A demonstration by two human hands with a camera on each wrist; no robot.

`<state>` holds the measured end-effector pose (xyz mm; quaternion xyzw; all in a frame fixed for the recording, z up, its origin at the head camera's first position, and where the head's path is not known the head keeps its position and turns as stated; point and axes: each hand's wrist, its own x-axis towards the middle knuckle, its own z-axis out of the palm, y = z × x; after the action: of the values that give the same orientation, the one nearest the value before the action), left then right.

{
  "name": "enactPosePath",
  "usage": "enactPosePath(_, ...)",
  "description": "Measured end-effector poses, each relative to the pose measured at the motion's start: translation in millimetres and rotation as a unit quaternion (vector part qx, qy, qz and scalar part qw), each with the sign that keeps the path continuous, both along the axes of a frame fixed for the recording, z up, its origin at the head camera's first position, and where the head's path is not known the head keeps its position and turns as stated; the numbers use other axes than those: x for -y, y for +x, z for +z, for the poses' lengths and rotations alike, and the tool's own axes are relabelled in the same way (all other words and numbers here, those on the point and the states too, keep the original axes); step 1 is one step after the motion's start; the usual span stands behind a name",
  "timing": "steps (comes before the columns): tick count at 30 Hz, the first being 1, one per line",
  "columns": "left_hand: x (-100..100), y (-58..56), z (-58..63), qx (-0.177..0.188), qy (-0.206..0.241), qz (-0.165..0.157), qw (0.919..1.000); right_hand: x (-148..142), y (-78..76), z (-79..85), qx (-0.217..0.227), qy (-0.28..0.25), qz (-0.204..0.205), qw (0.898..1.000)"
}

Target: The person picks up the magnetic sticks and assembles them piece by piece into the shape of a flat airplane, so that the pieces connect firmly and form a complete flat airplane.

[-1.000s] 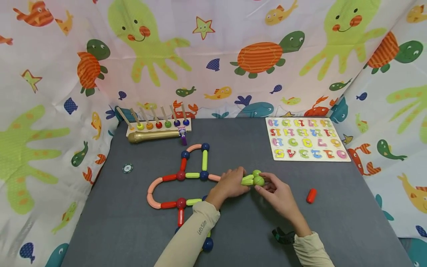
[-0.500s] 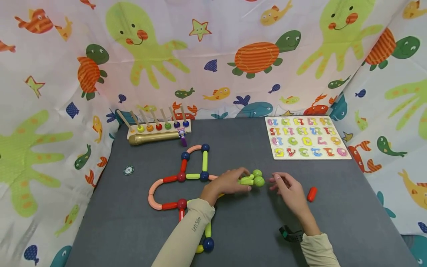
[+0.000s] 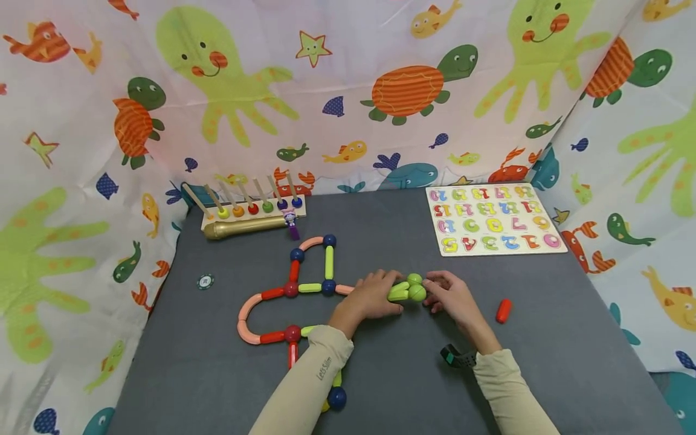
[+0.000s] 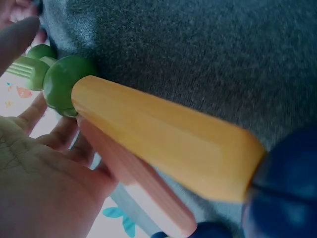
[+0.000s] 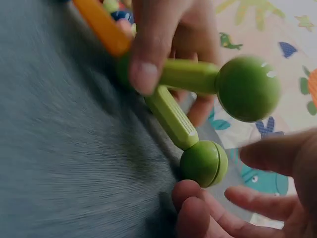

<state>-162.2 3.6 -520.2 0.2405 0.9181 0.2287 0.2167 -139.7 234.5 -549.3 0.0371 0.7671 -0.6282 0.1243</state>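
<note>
My left hand holds two green magnetic rods near the green ball where they meet, its thumb in front and fingers behind. The rods fan out to two green end balls. My right hand is just right of them, fingers spread, fingertips right at the lower end ball. An orange rod and a pink rod run back from the junction to blue balls. My left forearm hides part of the rod-and-ball figure on the grey table.
Red balls and curved pink rods form the figure's left side. A loose red rod lies to the right. Further back are a number board, a peg board and a gold tube; a round chip lies left.
My right hand drew away from the green end balls to the right, then came back close to them. My left hand stays at the green rods.
</note>
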Motion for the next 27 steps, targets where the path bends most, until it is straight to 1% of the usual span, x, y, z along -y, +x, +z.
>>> enactPosePath(2,1,2.5,2.3,-0.007,-0.008,0.006,0.9999,3,-13.4,0.0,-0.026,0.048,0.052,0.997)
enactPosePath(3,2,3.5,3.4,-0.009,-0.012,0.01,0.9998,4,-20.2,-0.4,-0.045,0.071,0.086,0.993)
enactPosePath(4,3,4.1,4.5,-0.012,-0.017,0.013,0.9997,4,-26.6,-1.0,-0.065,0.092,0.119,0.987)
enactPosePath(6,5,5.3,7.0,-0.014,-0.024,0.019,0.9994,4,-37.5,-1.7,-0.102,0.125,0.177,0.971)
enactPosePath(8,6,4.8,7.6,-0.017,-0.029,0.022,0.9992,1,-45.8,-2.7,-0.133,0.156,0.213,0.955)
enactPosePath(10,7,4.2,6.1,-0.02,-0.033,0.02,0.9991,-2,-50.9,-3.2,-0.149,0.175,0.232,0.945)
enactPosePath(11,7,4.1,5.5,-0.02,-0.033,0.018,0.9991,-3,-52.7,-3.6,-0.151,0.179,0.238,0.942)
enactPosePath(16,8,2.2,1.0,-0.021,-0.038,0.009,0.999,-6,-58.0,-0.3,-0.153,0.159,0.259,0.94)
enactPosePath(19,8,0.9,-1.3,-0.023,-0.04,0.005,0.9989,-5,-60.0,5.3,-0.146,0.147,0.257,0.944)
enactPosePath(23,8,0.2,-2.0,-0.022,-0.036,0.012,0.999,-2,-62.0,15.0,-0.132,0.133,0.247,0.951)
enactPosePath(27,8,0.4,-2.7,-0.024,-0.037,0.019,0.9989,3,-62.8,25.0,-0.129,0.125,0.249,0.952)
